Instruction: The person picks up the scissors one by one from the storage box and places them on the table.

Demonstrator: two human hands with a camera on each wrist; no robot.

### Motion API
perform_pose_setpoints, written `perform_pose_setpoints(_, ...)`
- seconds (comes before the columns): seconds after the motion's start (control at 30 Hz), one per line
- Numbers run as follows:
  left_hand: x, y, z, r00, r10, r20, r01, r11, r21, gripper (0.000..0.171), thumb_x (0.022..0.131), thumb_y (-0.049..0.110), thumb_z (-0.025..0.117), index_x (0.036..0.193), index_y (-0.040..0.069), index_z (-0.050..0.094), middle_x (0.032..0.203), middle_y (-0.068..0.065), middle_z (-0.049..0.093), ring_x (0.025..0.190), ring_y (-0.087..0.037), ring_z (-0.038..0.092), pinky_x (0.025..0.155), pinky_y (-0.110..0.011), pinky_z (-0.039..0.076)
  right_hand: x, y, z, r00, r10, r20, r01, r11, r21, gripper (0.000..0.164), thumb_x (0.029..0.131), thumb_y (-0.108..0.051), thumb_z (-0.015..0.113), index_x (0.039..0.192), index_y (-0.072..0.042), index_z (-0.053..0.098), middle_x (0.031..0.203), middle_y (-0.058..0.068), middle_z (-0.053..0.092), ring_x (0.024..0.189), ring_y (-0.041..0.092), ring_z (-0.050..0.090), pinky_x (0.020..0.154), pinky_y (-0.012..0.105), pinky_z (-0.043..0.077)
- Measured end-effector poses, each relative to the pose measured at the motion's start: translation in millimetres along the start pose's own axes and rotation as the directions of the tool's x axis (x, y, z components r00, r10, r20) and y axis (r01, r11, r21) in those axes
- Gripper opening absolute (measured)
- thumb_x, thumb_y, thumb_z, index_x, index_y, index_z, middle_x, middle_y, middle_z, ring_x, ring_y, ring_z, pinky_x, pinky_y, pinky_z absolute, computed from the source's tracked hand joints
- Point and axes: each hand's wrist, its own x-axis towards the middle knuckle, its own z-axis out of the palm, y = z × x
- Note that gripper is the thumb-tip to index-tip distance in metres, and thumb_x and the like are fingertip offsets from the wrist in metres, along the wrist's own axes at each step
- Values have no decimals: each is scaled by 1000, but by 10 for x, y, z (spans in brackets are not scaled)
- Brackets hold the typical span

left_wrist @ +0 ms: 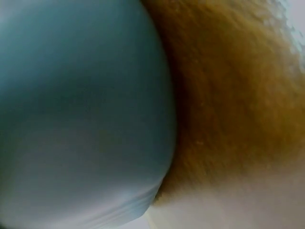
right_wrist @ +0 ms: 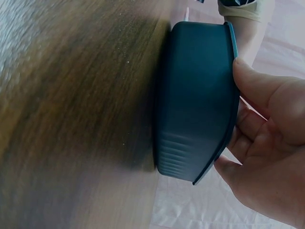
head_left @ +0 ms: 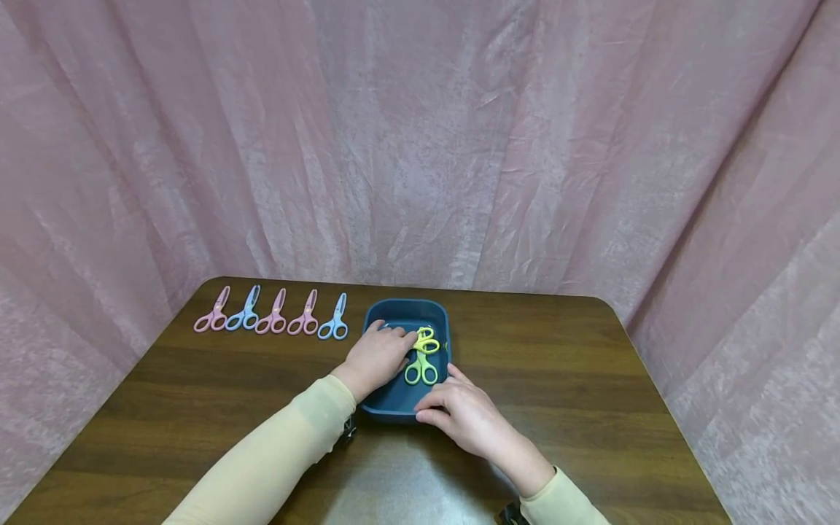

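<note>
A dark teal plastic bin stands on the table, with yellow scissors and green scissors inside, the yellow pair overlapping the green. My left hand reaches in over the left wall. Its thumb and fingers pinch the yellow scissors beside the handles; the blades are hidden beneath the hand. At the near right corner, my right hand holds the rim. The right wrist view shows that hand's thumb and fingers against the edge of the bin. Only a blurred bin side fills most of the left wrist view.
Left of the bin lies a row of pink scissors and blue scissors, blades pointing away from me. They rest on the brown wooden table. Pink curtains hang behind the table and at both sides.
</note>
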Motion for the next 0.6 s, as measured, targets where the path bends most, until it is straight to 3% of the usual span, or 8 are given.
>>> perform_pose_setpoints(0.6,5,-15,23,999,6,-34,-6,1000,-12,32,103,23,81,132,10,72,110,-9,80,102,-24,77,110,-56,53,0,-2,7,1000,3,2,-3,1000,3,6,100,-18,82,102,-16,87,97,-12,80,103,10,71,127,61,32)
